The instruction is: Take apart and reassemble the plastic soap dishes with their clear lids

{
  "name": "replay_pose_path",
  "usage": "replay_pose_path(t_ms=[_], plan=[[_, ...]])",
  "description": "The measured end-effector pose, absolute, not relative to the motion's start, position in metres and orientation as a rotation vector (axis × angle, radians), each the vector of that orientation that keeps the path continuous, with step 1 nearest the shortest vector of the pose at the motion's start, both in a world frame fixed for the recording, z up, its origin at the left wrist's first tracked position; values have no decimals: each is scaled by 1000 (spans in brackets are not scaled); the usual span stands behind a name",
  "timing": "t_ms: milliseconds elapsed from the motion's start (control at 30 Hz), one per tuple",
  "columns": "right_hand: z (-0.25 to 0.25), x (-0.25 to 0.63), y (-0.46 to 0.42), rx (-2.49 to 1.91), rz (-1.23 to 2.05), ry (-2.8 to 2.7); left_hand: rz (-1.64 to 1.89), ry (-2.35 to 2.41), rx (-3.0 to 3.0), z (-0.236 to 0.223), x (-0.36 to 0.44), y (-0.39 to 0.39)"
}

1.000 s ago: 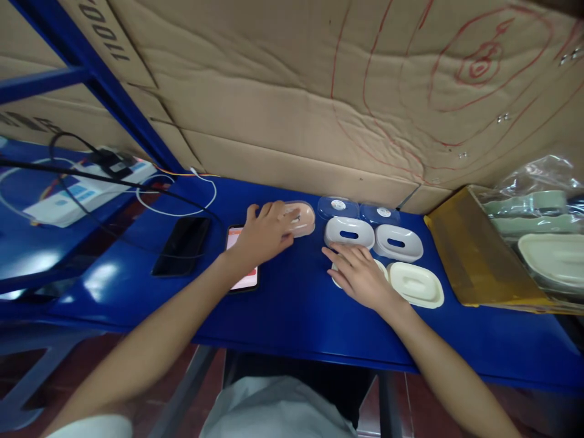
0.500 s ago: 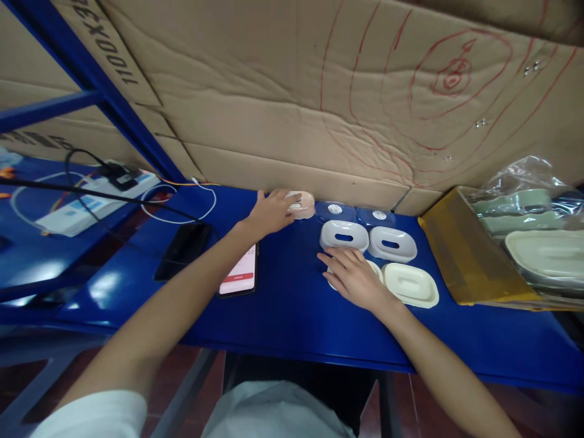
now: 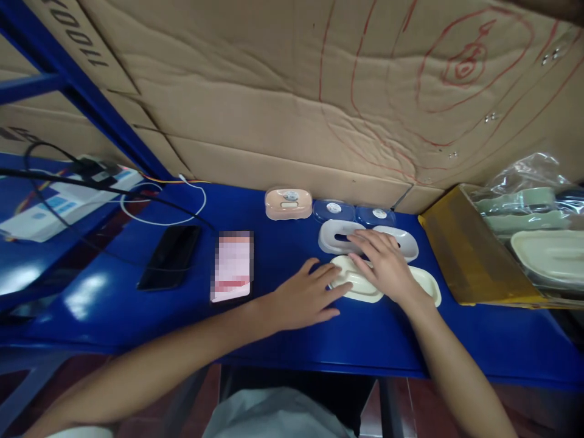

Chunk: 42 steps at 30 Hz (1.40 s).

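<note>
My left hand [image 3: 310, 296], fingers spread, reaches over the left edge of a cream oval tray [image 3: 365, 291]; whether it touches is unclear. Above the white slotted trays hovers my right hand [image 3: 383, 258], fingers stretched out and holding nothing visible. It partly covers the left white slotted tray [image 3: 329, 236], the right white slotted tray [image 3: 407, 242] and a second cream tray [image 3: 431, 285]. Behind them lie two clear lids [image 3: 333, 212] with round stickers. A peach soap box [image 3: 274, 204] with a clear lid stands to their left, apart from both hands.
A cardboard box [image 3: 451, 255] at the right holds green and cream pieces in plastic. On the left lie a lit phone [image 3: 235, 261], a dark phone [image 3: 171, 258], a white cable [image 3: 205, 201] and a power strip [image 3: 41, 213]. A cardboard wall [image 3: 255, 109] stands behind.
My left hand has left the peach soap box and moved right and nearer, to the left cream tray. My right hand has shifted right and slightly up, off that tray.
</note>
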State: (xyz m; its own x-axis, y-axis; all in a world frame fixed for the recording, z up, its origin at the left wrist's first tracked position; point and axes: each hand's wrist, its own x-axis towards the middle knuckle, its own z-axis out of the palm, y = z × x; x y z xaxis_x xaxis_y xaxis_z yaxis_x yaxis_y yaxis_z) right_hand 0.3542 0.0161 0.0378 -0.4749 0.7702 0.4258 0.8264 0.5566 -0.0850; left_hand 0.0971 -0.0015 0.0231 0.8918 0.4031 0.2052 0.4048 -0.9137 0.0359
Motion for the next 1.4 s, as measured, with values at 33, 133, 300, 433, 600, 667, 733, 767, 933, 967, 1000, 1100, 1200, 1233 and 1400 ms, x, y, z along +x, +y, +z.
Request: replay_pose_path(t_ms=[33, 133, 300, 433, 600, 667, 733, 767, 933, 967, 1000, 1100, 1200, 1233, 1400], plan=[[36, 356, 18, -1319, -176, -2376, -314, -636, -3027, 22, 100, -4], [32, 361, 21, -1399, -146, -2377, -268, -643, -2977, 22, 99, -5], [24, 363, 23, -1501, -139, -2431, -226, -756, -2963, 26, 79, 8], [16, 362, 25, -1571, -128, -2441, -281, -938, -2973, 22, 65, 16], [9, 364, 27, -1604, -82, -2403, -382, -1079, -2978, 13, 56, 18], [9, 365, 27, -1616, -73, -2379, -364, -1078, -3013, 12, 54, 18], [10, 364, 27, -1633, -60, -2366, -349, -1068, -3042, 13, 53, 16], [10, 363, 26, -1639, -49, -2366, -346, -1068, -3049, 14, 53, 16], [10, 358, 26, -1636, -42, -2348, -319, -1135, -3066, 17, 51, 14], [10, 357, 26, -1632, -54, -2336, -311, -1154, -3075, 18, 51, 14], [10, 357, 26, -1624, -69, -2320, -310, -1175, -3080, 18, 50, 14], [13, 358, 27, -1583, -123, -2248, -325, -1266, -3060, 17, 51, 15], [17, 358, 25, -1522, -102, -2226, -352, -1378, -2963, 15, 52, 17], [19, 357, 24, -1501, -73, -2248, -363, -1406, -2931, 15, 53, 18], [19, 343, 14, -1428, 48, -2417, -440, -1479, -2927, 11, 53, 20]])
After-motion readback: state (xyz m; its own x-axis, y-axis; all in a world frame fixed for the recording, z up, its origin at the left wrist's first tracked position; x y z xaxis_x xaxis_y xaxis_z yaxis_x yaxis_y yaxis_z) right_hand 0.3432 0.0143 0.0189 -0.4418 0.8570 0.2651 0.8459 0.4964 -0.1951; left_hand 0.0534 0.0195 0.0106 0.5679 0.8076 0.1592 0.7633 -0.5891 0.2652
